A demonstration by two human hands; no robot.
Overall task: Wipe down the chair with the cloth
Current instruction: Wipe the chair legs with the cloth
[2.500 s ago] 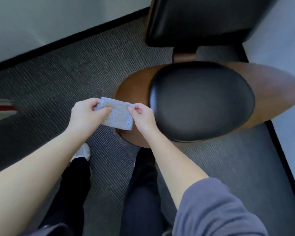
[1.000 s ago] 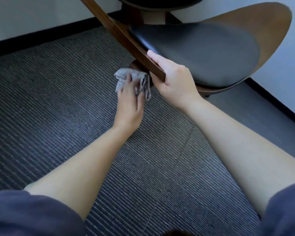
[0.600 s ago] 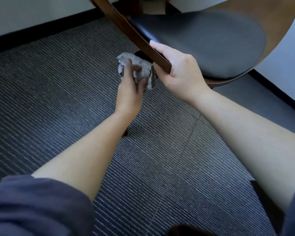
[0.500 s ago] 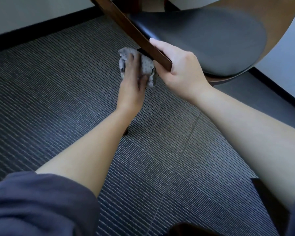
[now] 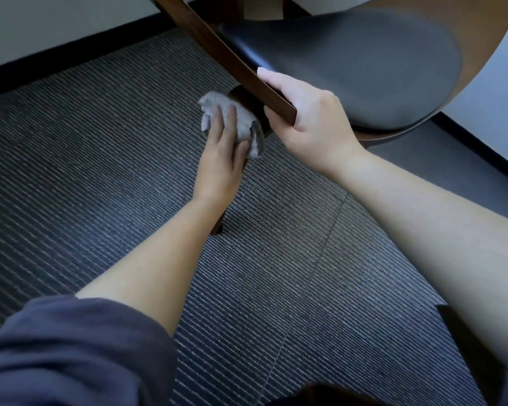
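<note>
Floor: dark ribbed carpet (image 5: 100, 171) fills most of the frame, with a black baseboard (image 5: 71, 63) and pale wall across the upper left.
Left hand (image 5: 220, 159): at centre, fingers laid over the bunched grey cloth (image 5: 244, 124) and gripping it; the thumb is hidden.
Cloth: held against the top of a dark chair leg (image 5: 217, 228), just under the seat edge, with loose folds showing on both sides of the fingers.
Right hand (image 5: 314, 121): just right of the cloth, wrapped around the wooden rim, thumb lying along its top.
Chair (image 5: 226, 54): tilted, in the upper right; its brown wooden shell holds a black seat pad (image 5: 364, 68).
Sleeve (image 5: 71, 347): dark blue, lower left.
</note>
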